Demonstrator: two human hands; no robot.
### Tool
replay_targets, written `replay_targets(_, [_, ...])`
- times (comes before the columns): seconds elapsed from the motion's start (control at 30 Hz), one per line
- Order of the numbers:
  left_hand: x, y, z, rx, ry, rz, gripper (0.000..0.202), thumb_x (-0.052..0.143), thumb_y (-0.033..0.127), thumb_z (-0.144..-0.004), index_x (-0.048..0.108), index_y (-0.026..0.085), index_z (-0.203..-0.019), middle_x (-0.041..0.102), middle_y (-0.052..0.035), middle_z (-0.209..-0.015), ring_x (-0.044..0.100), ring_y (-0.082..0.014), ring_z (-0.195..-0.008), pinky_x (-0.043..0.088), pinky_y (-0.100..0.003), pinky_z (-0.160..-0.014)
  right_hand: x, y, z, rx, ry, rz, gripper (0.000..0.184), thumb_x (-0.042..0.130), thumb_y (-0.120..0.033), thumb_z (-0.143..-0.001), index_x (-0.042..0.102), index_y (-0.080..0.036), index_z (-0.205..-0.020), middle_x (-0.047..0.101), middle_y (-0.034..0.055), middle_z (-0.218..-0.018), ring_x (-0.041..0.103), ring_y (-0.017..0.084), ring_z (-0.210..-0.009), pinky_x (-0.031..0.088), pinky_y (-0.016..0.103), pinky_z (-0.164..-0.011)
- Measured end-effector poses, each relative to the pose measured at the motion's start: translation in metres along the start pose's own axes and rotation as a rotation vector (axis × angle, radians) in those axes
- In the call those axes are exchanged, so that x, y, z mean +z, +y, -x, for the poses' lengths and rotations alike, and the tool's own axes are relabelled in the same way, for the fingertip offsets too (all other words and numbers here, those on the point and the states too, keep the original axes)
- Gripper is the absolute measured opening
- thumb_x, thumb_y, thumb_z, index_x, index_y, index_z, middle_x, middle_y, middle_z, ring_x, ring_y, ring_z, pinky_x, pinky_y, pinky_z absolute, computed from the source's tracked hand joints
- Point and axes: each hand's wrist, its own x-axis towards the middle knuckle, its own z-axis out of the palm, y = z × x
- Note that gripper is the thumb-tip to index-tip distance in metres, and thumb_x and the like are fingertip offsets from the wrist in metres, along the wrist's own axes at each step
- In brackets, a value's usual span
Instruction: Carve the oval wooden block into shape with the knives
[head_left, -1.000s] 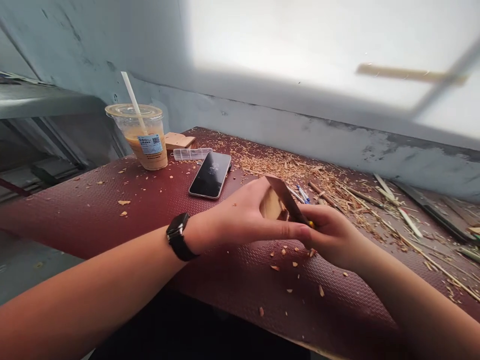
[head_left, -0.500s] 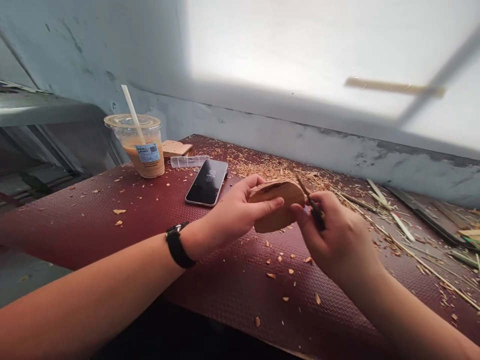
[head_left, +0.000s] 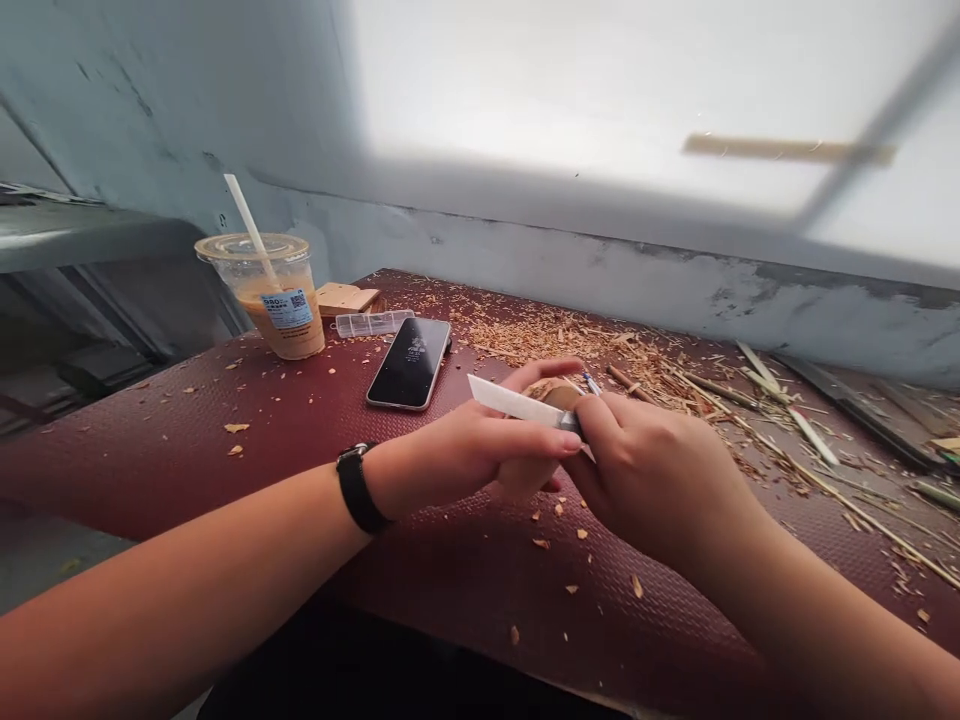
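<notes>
My left hand (head_left: 480,440), with a black watch (head_left: 360,488) on its wrist, is closed around a rounded piece of wood (head_left: 525,478). Much of the wood is hidden behind my fingers and thumb. My right hand (head_left: 652,450) grips a knife (head_left: 517,402) whose pale, straight blade points left, lying over the wood and just above my left thumb. The thumb tip is by the dark base of the blade. Most of the knife's handle is covered by my right fingers.
Wood shavings (head_left: 555,335) litter the dark red table (head_left: 300,500). To the left are a phone (head_left: 411,362), a clear plastic case (head_left: 373,322), wooden blocks (head_left: 346,298) and an iced drink cup (head_left: 274,300) with a straw. At right lie wood strips (head_left: 810,435) and a long dark blade (head_left: 855,410).
The knife has swung over, its blade now pointing left across the wood. My left hand has turned the wood, so its flat face no longer shows. My right hand has shifted left.
</notes>
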Motion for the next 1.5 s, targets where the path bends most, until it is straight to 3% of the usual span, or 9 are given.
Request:
replay_targets(0.2, [0.003,0.0,0.0,-0.003,-0.069,-0.182,0.052,0.072,0.031,-0.09,0.052,0.024,-0.137,0.063,-0.0038,-0.104,0.057,-0.0109,-0.071,0.046,-0.025,-0.062,-0.005,0.003,0.001,-0.049,0.066,-0.019,0.029,0.048,-0.037,-0.098,0.063,-0.019,-0.082,0.066,0.0041,-0.066,0.059,0.022,-0.049,0.022,0.032,-0.051])
replay_targets(0.5, [0.009,-0.013,0.0,0.051,-0.023,-0.106,0.049,0.07,0.032,-0.093,0.053,0.021,-0.137,0.064,-0.0082,-0.109,0.062,-0.0179,-0.088,0.05,-0.03,-0.074,0.0,0.007,0.001,-0.002,-0.023,0.002,0.007,0.06,-0.021,-0.085,0.061,-0.019,-0.078,0.067,0.0033,-0.065,0.064,0.023,-0.054,0.02,0.03,-0.052])
replay_targets(0.73, [0.016,-0.018,-0.003,0.285,0.271,-0.341,0.036,0.073,0.03,-0.088,0.063,0.019,-0.122,0.069,-0.0091,-0.115,0.062,-0.0279,-0.116,0.052,-0.04,-0.101,0.009,-0.007,-0.001,0.095,-0.029,0.095,0.016,0.048,-0.016,-0.09,0.061,-0.017,-0.08,0.062,0.0048,-0.063,0.063,0.021,-0.051,0.019,0.029,-0.049])
replay_targets(0.87, [0.019,-0.022,-0.005,0.3,0.327,-0.311,0.038,0.07,0.034,-0.091,0.059,0.019,-0.125,0.069,-0.0083,-0.108,0.062,-0.026,-0.113,0.052,-0.038,-0.1,0.01,-0.011,-0.002,0.157,-0.067,0.117,0.022,0.051,-0.023,-0.096,0.058,-0.016,-0.076,0.058,0.0039,-0.059,0.059,0.019,-0.047,0.019,0.027,-0.047])
replay_targets(0.97, [0.014,-0.022,-0.006,0.23,0.279,-0.269,0.04,0.075,0.041,-0.088,0.06,0.02,-0.119,0.066,-0.0047,-0.095,0.064,-0.022,-0.095,0.053,-0.034,-0.083,0.011,-0.008,-0.002,0.086,-0.058,0.057,0.018,0.051,-0.019,-0.095,0.064,-0.015,-0.084,0.063,0.0043,-0.065,0.062,0.019,-0.052,0.021,0.028,-0.048])
replay_targets(1.07, [0.009,-0.015,-0.005,0.172,0.121,-0.257,0.034,0.076,0.045,-0.087,0.062,0.019,-0.106,0.059,-0.0014,-0.083,0.056,-0.0151,-0.074,0.046,-0.029,-0.066,0.011,-0.003,0.0,0.028,-0.027,-0.025,0.021,0.049,-0.016,-0.092,0.07,-0.017,-0.095,0.069,0.0036,-0.074,0.066,0.02,-0.059,0.025,0.03,-0.051])
replay_targets(1.27, [0.009,-0.008,-0.002,0.088,-0.054,-0.262,0.032,0.068,0.048,-0.093,0.054,0.019,-0.093,0.046,0.0048,-0.066,0.037,-0.0089,-0.054,0.03,-0.027,-0.051,0.008,0.006,0.0,0.026,-0.063,-0.017,0.015,0.06,-0.028,-0.091,0.073,-0.02,-0.091,0.071,0.0019,-0.07,0.067,0.023,-0.059,0.022,0.031,-0.053])
replay_targets(1.33, [0.01,-0.012,-0.003,0.102,-0.032,-0.255,0.032,0.067,0.048,-0.094,0.057,0.019,-0.098,0.053,0.0017,-0.073,0.045,-0.0109,-0.06,0.037,-0.027,-0.056,0.007,0.007,-0.001,0.04,-0.076,-0.002,0.015,0.061,-0.029,-0.09,0.074,-0.021,-0.093,0.071,0.0015,-0.07,0.068,0.023,-0.06,0.021,0.031,-0.053])
replay_targets(1.5, [0.011,-0.021,-0.008,0.247,0.182,-0.401,0.028,0.064,0.045,-0.096,0.065,0.018,-0.103,0.066,-0.0072,-0.104,0.06,-0.0211,-0.1,0.049,-0.033,-0.091,0.005,-0.003,-0.006,0.176,-0.16,0.071,0.014,0.056,-0.02,-0.089,0.068,-0.018,-0.082,0.07,0.005,-0.069,0.067,0.022,-0.057,0.02,0.029,-0.051])
